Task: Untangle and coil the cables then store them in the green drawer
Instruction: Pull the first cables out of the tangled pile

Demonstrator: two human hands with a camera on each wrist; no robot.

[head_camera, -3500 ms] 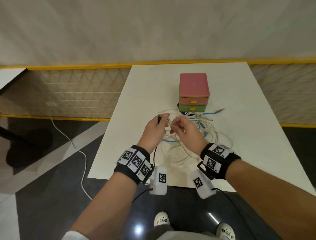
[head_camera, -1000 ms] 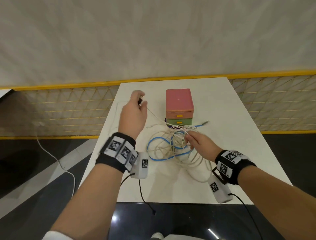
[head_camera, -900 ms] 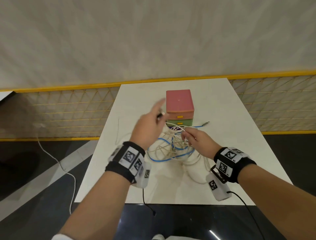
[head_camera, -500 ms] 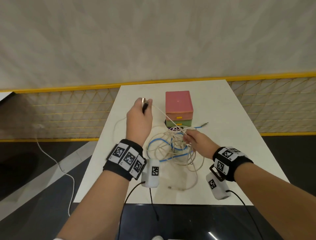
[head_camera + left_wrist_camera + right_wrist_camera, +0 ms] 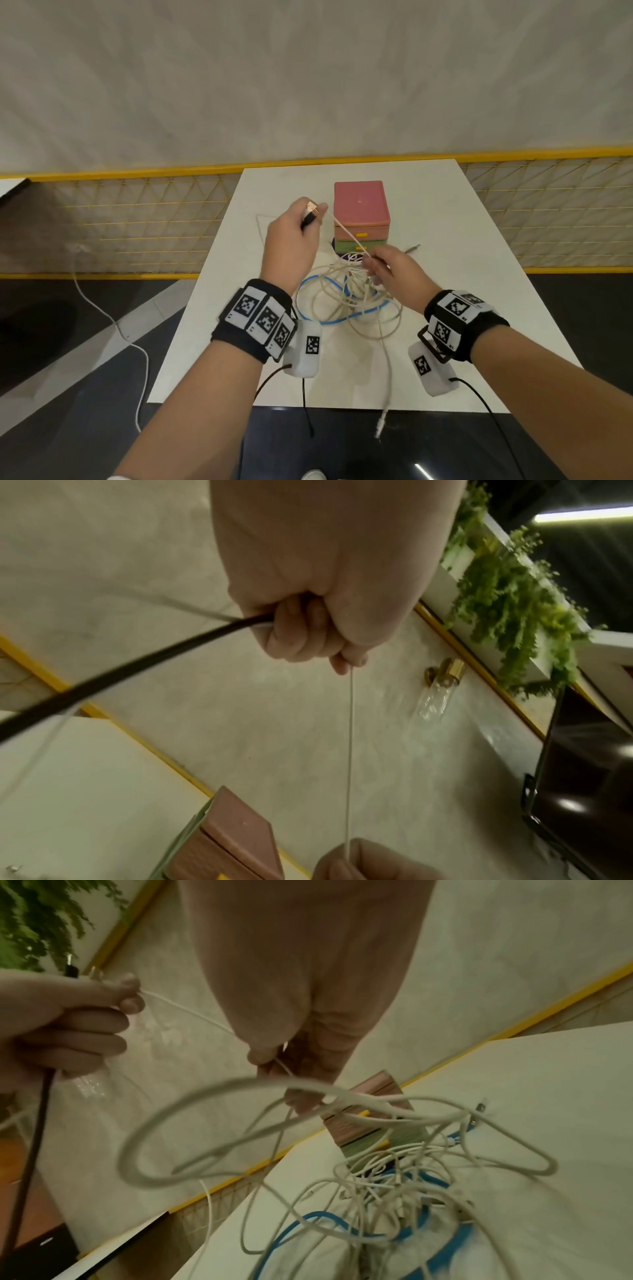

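The left hand [image 5: 291, 240], left of centre, grips a black plug and pinches a thin white cable [image 5: 346, 233] running taut to the right hand [image 5: 394, 274], which pinches it above the cable tangle [image 5: 349, 301]; the green drawer [image 5: 359, 246] sits closed just behind, at centre.

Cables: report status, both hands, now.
Left hand grips plug ends, thin white cable taut to right hand. Tangle unsorted. Green drawer closed.

matt white table [image 5: 445, 274], smooth plastic-looking cables [image 5: 346, 301]
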